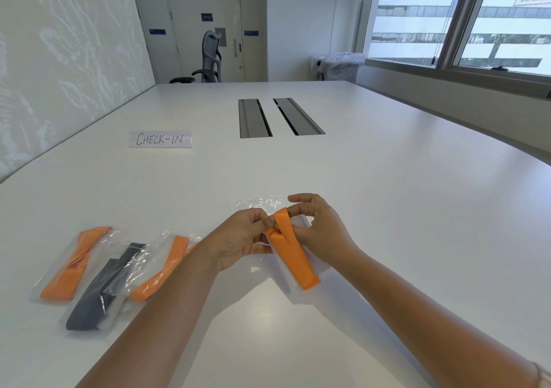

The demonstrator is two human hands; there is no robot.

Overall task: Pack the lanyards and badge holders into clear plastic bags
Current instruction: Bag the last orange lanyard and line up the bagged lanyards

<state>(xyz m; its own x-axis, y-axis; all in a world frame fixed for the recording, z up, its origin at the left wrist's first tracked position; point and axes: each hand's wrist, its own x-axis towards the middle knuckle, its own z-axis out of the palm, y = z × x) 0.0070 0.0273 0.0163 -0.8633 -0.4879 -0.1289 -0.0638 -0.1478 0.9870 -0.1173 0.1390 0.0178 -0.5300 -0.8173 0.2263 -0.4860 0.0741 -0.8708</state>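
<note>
A folded orange lanyard point(293, 253) lies against a clear badge holder point(284, 271), and both are held just above the white table point(387, 194). My left hand point(241, 235) pinches the lanyard's top fold from the left. My right hand point(319, 226) grips the lanyard and holder from the right, fingers curled. A crumpled clear plastic bag point(262, 204) lies on the table right behind my hands. To the left lie three filled bags: an orange lanyard pack point(74, 264), a dark grey lanyard pack point(101, 289) and another orange lanyard pack point(164, 268), partly hidden by my left forearm.
A paper sign reading CHECK-IN point(160, 139) stands at the middle left. Two cable slots point(278, 117) are set into the table centre. An office chair point(208, 60) stands at the far end, a lined bin point(340, 66) by the window.
</note>
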